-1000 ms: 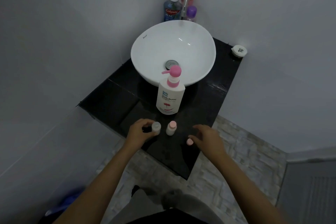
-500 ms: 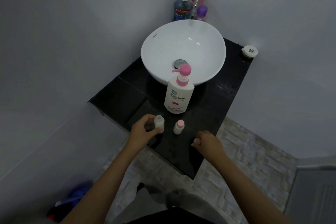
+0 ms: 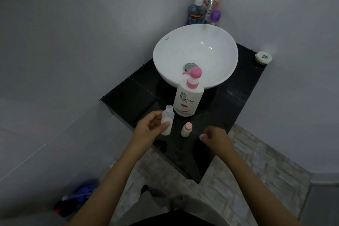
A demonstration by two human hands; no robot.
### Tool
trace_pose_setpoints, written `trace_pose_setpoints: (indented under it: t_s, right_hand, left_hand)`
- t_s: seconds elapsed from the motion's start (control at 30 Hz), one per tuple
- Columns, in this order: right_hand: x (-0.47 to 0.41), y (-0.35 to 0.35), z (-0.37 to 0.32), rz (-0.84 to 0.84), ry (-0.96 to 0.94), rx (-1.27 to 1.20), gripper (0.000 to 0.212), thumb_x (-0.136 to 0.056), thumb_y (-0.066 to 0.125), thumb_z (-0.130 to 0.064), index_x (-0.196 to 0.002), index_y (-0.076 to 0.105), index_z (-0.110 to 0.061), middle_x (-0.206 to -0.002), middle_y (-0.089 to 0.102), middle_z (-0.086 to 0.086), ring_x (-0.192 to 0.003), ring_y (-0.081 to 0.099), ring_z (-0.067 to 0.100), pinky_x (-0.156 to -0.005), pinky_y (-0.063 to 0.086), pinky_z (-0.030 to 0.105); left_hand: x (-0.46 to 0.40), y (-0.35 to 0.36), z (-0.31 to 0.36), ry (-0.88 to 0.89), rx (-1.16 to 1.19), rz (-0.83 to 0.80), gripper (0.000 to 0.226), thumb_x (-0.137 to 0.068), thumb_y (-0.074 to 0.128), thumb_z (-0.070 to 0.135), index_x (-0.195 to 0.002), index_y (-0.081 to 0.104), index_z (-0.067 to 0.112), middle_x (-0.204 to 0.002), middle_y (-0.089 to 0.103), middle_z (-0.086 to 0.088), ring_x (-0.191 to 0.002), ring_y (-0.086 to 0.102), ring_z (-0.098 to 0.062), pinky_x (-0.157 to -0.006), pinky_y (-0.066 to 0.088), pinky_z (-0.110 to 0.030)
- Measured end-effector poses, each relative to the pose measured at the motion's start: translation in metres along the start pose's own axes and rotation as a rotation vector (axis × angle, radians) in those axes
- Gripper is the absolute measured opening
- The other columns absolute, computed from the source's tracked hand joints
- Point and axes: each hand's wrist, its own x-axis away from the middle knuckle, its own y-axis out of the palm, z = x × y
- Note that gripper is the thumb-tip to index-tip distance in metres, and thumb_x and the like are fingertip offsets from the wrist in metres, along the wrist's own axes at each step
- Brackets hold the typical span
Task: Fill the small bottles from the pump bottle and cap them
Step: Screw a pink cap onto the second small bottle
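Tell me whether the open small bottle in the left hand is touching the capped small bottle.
Apart. The head view shows black countertop between the open small bottle in the left hand and the capped small bottle.

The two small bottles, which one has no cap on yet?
The small bottle held in the left hand; its mouth is open. The other small bottle stands capped in pink.

White pump bottle [image 3: 188, 99] with pink pump, white basin [image 3: 195, 55], black counter [image 3: 229, 104]
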Motion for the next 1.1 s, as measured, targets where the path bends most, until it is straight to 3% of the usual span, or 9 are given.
trace_pose_setpoints:
  t_s: [0.17, 0.23, 0.3, 0.67, 0.8, 0.9, 1.0, 1.1]
  right_hand:
    - [0.035, -0.063, -0.044, 0.151, -0.119, -0.529, 0.013, -0.086, 0.066, -0.021, -0.096, 0.066, -0.013, -0.080, 0.069, 0.003, -0.061, 0.064, 0.008, -0.053, 0.049, 0.017]
    - [0.051, -0.091, -0.063, 0.117, -0.243, -0.724, 0.014, -0.084, 0.067, -0.012, -0.097, 0.068, -0.007, -0.074, 0.070, 0.008, -0.051, 0.060, 0.005, -0.048, 0.046, 0.016]
    - [0.061, -0.109, -0.077, 0.056, -0.364, -0.786, 0.017, -0.082, 0.067, -0.009, -0.099, 0.069, -0.004, -0.077, 0.071, 0.014, -0.053, 0.061, 0.008, -0.048, 0.046, 0.018]
    - [0.061, -0.116, -0.085, -0.056, -0.554, -0.523, 0.021, -0.086, 0.066, -0.010, -0.106, 0.069, -0.015, -0.091, 0.071, 0.010, -0.076, 0.070, 0.025, -0.058, 0.052, 0.025]
    - [0.066, -0.126, -0.084, -0.115, -0.577, -0.509, 0.024, -0.084, 0.068, -0.012, -0.107, 0.069, -0.018, -0.091, 0.073, 0.009, -0.079, 0.069, 0.028, -0.063, 0.056, 0.032]
    - [0.069, -0.131, -0.085, -0.136, -0.556, -0.547, 0.023, -0.077, 0.071, -0.021, -0.100, 0.070, -0.016, -0.081, 0.074, 0.010, -0.066, 0.070, 0.019, -0.055, 0.053, 0.025]
    - [0.070, -0.125, -0.089, -0.062, -0.488, -0.516, 0.020, -0.082, 0.066, -0.029, -0.089, 0.070, -0.010, -0.064, 0.070, 0.005, -0.043, 0.058, 0.006, -0.042, 0.043, 0.014]
    - [0.071, -0.118, -0.092, 0.014, -0.440, -0.417, 0.039, -0.082, 0.055, -0.049, -0.084, 0.067, -0.012, -0.064, 0.066, 0.000, -0.046, 0.058, 0.013, -0.049, 0.047, 0.016]
  left_hand:
    - [0.003, 0.004, 0.020, 0.048, -0.017, -0.012, 0.025, -0.086, 0.062, 0.015, -0.100, 0.060, 0.035, -0.099, 0.063, 0.015, -0.084, 0.060, 0.013, -0.071, 0.051, -0.007]
    - [0.003, 0.006, 0.027, 0.068, -0.042, -0.039, 0.026, -0.086, 0.061, 0.018, -0.101, 0.060, 0.038, -0.102, 0.062, 0.015, -0.086, 0.059, 0.013, -0.073, 0.050, -0.007]
    - [0.003, 0.008, 0.034, 0.093, -0.071, -0.067, 0.025, -0.087, 0.060, 0.020, -0.103, 0.059, 0.039, -0.105, 0.061, 0.015, -0.089, 0.058, 0.013, -0.074, 0.050, -0.007]
    - [0.003, 0.014, 0.051, 0.167, -0.192, -0.159, 0.023, -0.089, 0.057, 0.021, -0.111, 0.061, 0.025, -0.103, 0.059, 0.006, -0.090, 0.056, 0.008, -0.078, 0.045, -0.006]
    - [0.004, 0.015, 0.054, 0.155, -0.191, -0.185, 0.024, -0.090, 0.056, 0.018, -0.109, 0.059, 0.032, -0.106, 0.058, 0.009, -0.091, 0.055, 0.013, -0.076, 0.044, -0.002]
    - [0.004, 0.017, 0.056, 0.160, -0.193, -0.186, 0.023, -0.089, 0.056, 0.021, -0.108, 0.059, 0.034, -0.107, 0.060, 0.005, -0.092, 0.056, 0.007, -0.078, 0.045, -0.005]
    - [0.005, 0.018, 0.057, 0.166, -0.182, -0.178, 0.024, -0.089, 0.056, 0.020, -0.113, 0.061, 0.025, -0.108, 0.061, 0.001, -0.093, 0.057, 0.003, -0.079, 0.046, -0.007]
    - [0.005, 0.018, 0.057, 0.144, -0.179, -0.181, 0.026, -0.090, 0.056, 0.022, -0.115, 0.061, 0.024, -0.111, 0.061, -0.001, -0.096, 0.058, -0.002, -0.080, 0.047, -0.008]
